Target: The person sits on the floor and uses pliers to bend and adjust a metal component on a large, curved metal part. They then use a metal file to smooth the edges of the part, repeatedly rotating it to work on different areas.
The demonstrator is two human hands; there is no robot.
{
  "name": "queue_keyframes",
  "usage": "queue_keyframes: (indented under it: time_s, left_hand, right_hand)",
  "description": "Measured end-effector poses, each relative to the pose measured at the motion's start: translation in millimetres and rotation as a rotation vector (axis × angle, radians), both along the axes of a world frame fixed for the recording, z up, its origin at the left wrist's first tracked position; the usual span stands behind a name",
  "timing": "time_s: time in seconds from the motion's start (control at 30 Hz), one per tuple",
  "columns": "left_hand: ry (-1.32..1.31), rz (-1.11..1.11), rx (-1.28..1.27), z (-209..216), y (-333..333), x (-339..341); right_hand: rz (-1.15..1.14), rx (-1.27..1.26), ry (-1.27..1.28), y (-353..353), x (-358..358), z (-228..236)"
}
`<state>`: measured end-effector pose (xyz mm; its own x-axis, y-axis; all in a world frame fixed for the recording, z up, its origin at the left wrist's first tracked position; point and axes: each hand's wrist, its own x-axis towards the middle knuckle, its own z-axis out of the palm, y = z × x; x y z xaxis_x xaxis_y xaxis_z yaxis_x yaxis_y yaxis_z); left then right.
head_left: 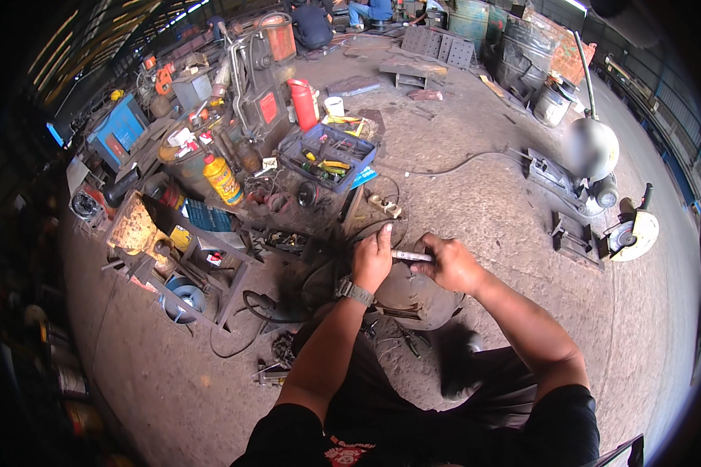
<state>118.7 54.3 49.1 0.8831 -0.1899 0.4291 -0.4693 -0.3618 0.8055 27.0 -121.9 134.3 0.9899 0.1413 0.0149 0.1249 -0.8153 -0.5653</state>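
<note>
My left hand, with a watch on its wrist, is closed round one end of a short silvery metal bar. Its thumb or a finger points up past the bar. The other end of that bar sits pinched between the thumb and fingers of my right hand. What kind of tool or part it is I cannot make out. Just beneath both hands is a round, brownish metal piece with a worn surface, partly covered by them. Beyond my left hand lies a small pale fitting on the floor.
A blue tool tray, a red bottle and a yellow bottle stand ahead to the left. Left of me is a metal frame. Cut-off machines stand at right; a cable crosses the floor. People crouch far off.
</note>
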Motion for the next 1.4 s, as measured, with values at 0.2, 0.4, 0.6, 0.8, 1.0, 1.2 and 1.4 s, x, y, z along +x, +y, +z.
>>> queue_keyframes:
  time_s: [0.2, 0.4, 0.6, 0.8, 1.0, 1.2, 1.4]
  left_hand:
    - [-0.138, 0.013, -0.041, -8, -4, -2]
    - [-0.053, 0.009, 0.015, -5, 5, -2]
    - [0.117, 0.126, 0.012, -9, 16, 16]
    - [0.125, 0.076, 0.139, -1, 31, 22]
    - [0.125, 0.024, 0.180, -1, 48, 23]
    - [0.172, 0.016, 0.067, 2, 50, 29]
    - [0.079, 0.081, 0.009, 3, 46, 37]
  right_hand:
    - [0.101, -0.120, -0.395, 10, -4, -5]
    - [-0.009, 0.055, 0.042, 17, 16, 14]
    - [-0.109, 0.210, 0.073, -31, 72, -21]
    - [-0.667, 0.590, 0.412, -84, 136, -149]
    - [-0.595, 0.431, 0.275, -18, 252, -146]
    - [-0.403, 0.108, -0.201, 18, 349, -75]
    - [-0.124, 0.138, 0.061, -28, 239, -128]
